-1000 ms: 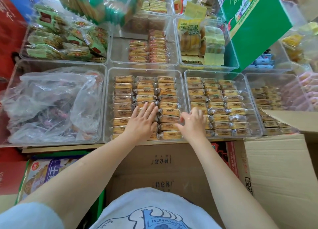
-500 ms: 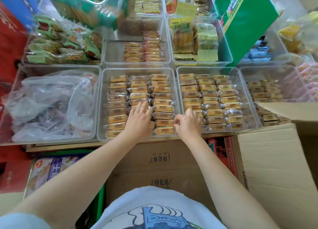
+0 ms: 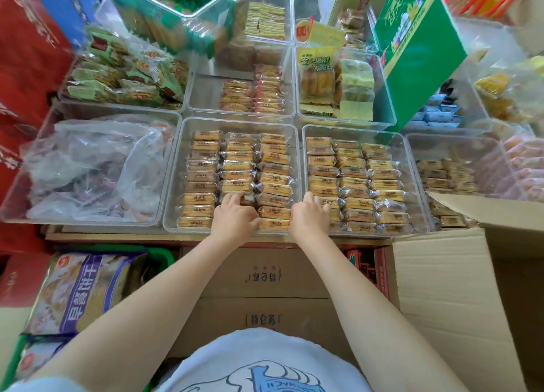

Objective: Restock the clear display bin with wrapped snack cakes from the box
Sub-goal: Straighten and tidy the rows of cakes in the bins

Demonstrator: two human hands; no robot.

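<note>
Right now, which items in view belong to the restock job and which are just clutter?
In play:
left hand
right hand
snack cakes
clear display bin
cardboard box

Just lying about:
crumpled plastic bag
green carton
blue-striped snack bag
bin of green-wrapped snacks

Golden-brown snack cakes in clear wrappers with dark lettering fill a transparent bin. A green carton stands far right; the box is plain tan cardboard.
</note>
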